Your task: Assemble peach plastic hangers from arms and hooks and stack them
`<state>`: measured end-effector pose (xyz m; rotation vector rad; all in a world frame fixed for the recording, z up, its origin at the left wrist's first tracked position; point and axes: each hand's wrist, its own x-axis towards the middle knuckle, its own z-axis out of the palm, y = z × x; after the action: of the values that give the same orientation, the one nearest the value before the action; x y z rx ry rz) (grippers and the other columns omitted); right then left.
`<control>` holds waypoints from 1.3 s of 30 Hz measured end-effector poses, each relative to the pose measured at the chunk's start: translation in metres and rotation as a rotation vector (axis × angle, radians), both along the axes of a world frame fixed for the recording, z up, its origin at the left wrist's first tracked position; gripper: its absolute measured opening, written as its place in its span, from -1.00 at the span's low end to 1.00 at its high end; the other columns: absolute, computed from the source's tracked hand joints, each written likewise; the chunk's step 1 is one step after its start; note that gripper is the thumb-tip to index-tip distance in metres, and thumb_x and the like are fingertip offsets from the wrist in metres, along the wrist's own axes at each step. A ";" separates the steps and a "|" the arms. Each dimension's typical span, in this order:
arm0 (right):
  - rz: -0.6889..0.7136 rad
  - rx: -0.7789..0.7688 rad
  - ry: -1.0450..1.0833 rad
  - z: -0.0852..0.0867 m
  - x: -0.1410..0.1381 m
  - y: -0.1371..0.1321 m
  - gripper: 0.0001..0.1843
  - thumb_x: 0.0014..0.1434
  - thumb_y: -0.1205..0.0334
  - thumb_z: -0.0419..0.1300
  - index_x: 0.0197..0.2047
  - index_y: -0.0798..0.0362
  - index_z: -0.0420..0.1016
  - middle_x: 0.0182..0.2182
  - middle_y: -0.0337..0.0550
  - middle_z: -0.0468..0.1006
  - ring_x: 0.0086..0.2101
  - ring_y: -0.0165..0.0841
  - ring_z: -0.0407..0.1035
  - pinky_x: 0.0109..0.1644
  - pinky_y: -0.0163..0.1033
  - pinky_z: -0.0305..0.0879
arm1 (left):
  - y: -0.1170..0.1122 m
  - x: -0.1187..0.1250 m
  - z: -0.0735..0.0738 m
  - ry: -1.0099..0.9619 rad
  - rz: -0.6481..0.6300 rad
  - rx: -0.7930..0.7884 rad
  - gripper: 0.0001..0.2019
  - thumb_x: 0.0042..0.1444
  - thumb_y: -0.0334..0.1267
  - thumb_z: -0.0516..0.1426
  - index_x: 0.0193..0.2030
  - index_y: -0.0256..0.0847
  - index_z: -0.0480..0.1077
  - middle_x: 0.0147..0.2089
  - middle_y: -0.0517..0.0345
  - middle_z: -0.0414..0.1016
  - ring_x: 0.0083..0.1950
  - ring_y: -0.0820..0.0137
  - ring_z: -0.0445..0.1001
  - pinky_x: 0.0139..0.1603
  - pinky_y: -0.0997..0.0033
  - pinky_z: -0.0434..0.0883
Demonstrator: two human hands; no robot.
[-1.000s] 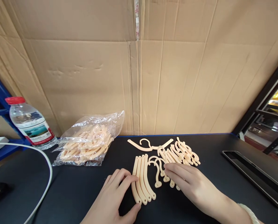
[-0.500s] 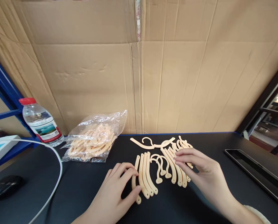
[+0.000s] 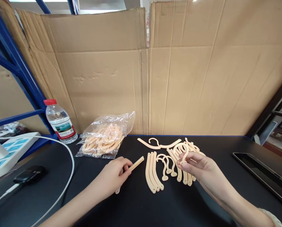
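Observation:
Between thumb and fingers, my left hand grips a cream hanger arm, lifted and tilted, its lower end showing below the palm. My right hand pinches a cream hanger hook by its base, the curve pointing up. Side by side between the hands lie a few curved hanger arms. Right of these are loose hooks, then another row of arms, partly hidden by my right hand. Behind them a clothes hanger lies spread out with its hook between two arms.
A clear plastic bag of cream pieces sits at the back left, beside a red-capped water bottle. Further left are a power strip, a black device and a white cable. A dark tablet lies right; cardboard stands behind.
My left hand has picked up the leftmost hanger arm and moved left with it. My right hand has raised a hook from the right-hand pieces. The view has shifted left.

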<state>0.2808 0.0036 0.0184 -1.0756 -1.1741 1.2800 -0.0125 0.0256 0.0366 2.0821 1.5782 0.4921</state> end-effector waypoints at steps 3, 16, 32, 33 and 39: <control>0.013 -0.016 0.062 0.004 -0.006 -0.005 -0.74 -0.09 0.13 0.46 -0.43 0.04 0.50 -0.25 -0.21 0.47 -0.20 -0.30 0.47 -0.08 -0.23 0.39 | -0.004 0.005 0.011 -0.387 0.031 -0.106 -0.82 0.08 -0.16 0.15 -0.25 -0.20 0.48 -0.31 0.16 0.44 -0.29 0.36 0.43 -0.24 0.43 0.36; 0.210 -0.059 0.104 0.005 -0.027 -0.025 -0.83 0.07 0.15 0.37 -0.33 0.05 0.54 -0.30 -0.17 0.56 -0.23 -0.38 0.45 -0.22 -0.34 0.41 | -0.037 0.050 -0.009 -1.116 0.036 -0.308 -0.78 0.06 -0.16 0.28 -0.25 -0.22 0.41 -0.25 0.15 0.52 -0.15 0.32 0.53 -0.08 0.32 0.51; 0.410 -0.187 0.194 0.009 -0.026 -0.033 -0.83 0.20 0.18 0.26 -0.26 0.10 0.42 -0.14 -0.10 0.53 -0.16 -0.27 0.54 -0.14 -0.25 0.49 | -0.053 0.049 -0.004 -0.928 0.003 -0.071 -0.94 0.08 -0.28 0.24 -0.33 -0.20 0.49 -0.23 0.08 0.62 -0.26 0.32 0.59 -0.18 0.38 0.55; 0.413 -0.187 0.193 0.010 -0.025 -0.033 -0.83 0.20 0.18 0.25 -0.26 0.10 0.42 -0.15 -0.10 0.53 -0.15 -0.26 0.54 -0.14 -0.24 0.49 | -0.054 0.049 -0.003 -0.912 0.009 -0.061 -0.95 0.07 -0.28 0.24 -0.33 -0.20 0.50 -0.23 0.08 0.62 -0.27 0.32 0.59 -0.19 0.37 0.55; 0.423 -0.166 0.184 0.011 -0.026 -0.033 -0.84 0.20 0.18 0.25 -0.27 0.09 0.41 -0.12 -0.07 0.56 -0.15 -0.25 0.54 -0.13 -0.23 0.48 | -0.054 0.049 -0.005 -0.898 0.015 -0.021 -0.97 0.07 -0.30 0.24 -0.34 -0.18 0.52 -0.23 0.10 0.61 -0.24 0.30 0.60 -0.18 0.39 0.56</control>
<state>0.2553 -0.0294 0.0295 -0.8268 -1.2079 1.7912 0.0364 -0.0281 0.0321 1.4703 1.0346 1.1947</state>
